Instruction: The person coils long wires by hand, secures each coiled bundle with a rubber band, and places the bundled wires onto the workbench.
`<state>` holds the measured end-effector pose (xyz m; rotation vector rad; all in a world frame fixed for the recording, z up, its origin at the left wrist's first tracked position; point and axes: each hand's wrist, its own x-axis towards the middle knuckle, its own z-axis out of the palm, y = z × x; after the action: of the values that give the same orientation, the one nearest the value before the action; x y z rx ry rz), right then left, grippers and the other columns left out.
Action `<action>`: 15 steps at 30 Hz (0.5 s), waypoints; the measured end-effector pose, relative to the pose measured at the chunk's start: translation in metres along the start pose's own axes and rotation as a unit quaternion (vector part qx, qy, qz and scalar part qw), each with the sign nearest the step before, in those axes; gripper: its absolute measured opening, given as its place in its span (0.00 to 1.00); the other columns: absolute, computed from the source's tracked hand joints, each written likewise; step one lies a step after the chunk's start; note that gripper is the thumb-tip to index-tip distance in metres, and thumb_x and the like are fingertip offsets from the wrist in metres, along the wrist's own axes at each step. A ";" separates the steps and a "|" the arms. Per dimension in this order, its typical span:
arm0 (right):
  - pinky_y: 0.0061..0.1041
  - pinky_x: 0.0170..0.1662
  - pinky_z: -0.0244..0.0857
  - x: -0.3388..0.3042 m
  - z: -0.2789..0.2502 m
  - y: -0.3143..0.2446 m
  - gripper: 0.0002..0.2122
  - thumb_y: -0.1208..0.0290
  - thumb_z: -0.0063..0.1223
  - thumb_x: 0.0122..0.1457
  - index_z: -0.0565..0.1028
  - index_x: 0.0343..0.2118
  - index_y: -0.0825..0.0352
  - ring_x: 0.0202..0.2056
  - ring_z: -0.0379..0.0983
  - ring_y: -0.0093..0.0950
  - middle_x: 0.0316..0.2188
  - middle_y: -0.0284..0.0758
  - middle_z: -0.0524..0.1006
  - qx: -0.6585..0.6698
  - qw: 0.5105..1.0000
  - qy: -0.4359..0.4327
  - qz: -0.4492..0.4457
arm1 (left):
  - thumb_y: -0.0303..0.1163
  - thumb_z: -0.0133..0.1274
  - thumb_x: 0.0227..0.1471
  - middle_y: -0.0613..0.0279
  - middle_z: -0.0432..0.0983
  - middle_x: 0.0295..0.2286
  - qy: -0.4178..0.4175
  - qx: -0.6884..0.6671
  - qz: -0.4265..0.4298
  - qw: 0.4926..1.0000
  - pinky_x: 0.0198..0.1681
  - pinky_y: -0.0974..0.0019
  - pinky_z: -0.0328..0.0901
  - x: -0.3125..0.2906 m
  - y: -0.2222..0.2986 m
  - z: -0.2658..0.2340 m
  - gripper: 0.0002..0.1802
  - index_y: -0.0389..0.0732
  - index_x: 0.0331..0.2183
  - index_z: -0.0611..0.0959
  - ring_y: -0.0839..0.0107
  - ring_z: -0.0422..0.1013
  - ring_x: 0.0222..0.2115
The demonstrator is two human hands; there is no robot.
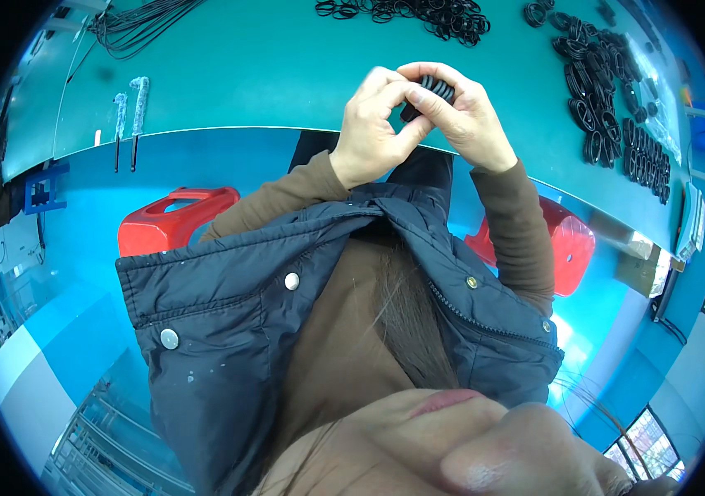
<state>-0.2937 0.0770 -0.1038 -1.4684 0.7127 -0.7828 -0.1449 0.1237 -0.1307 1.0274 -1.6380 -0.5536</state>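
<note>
Both hands meet over the near edge of the green table, around a small bundle of coiled black cable. My left hand curls in from the left, its fingertips and thumb closed on the bundle's left side. From the other side my right hand wraps its fingers over the top, thumb pressed against the coils. The fingers hide part of the bundle. Beyond the hands, a heap of black cable loops or ties lies at the table's far side.
Many coiled black cables lie in rows at the right, beside clear plastic. Loose straight black cables lie far left. Two plastic-wrapped rods overhang the left front edge. Red stools stand at the table front.
</note>
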 end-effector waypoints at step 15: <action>0.54 0.60 0.20 -0.017 0.016 -0.009 0.15 0.61 0.52 0.56 0.72 0.42 0.65 0.58 0.59 0.42 0.43 0.40 0.76 -0.120 0.990 0.013 -0.073 | 0.29 0.50 0.55 0.59 0.71 0.36 -0.333 -0.258 -0.166 0.892 0.40 0.71 0.65 0.004 -0.002 -0.030 0.11 0.33 0.39 0.76 0.73 0.68 0.36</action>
<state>-0.2906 0.1010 -0.0958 -1.7463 0.7454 -0.8511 -0.1166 0.1236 -0.1204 0.7434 -1.7338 -1.6206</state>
